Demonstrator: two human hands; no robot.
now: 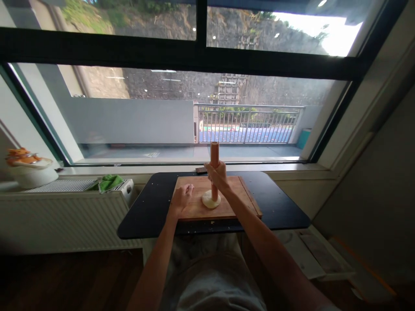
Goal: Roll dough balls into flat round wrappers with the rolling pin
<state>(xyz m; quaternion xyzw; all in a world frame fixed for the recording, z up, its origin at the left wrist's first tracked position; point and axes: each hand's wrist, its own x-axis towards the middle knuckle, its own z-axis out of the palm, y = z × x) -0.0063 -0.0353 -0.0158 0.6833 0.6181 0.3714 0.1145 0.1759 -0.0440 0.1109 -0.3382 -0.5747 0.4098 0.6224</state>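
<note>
- Dough [207, 201] was pale, roundish, flattened, approx. mid-way along the wooden board [196, 211] atop the dark table [282, 211].
- R hand [218, 175] gripped a wooden rolling pin [214, 151] upright, lower end on the dough.
- L hand [183, 197] was at the board's L side, fingers curled; couldn't tell if it held anything.
- White tub [34, 174], far L, had orange stuff [22, 156] showing at top.

Brown rolling pin [214, 152] — upright, lower end apparently on round, pale dough [208, 201].
</note>
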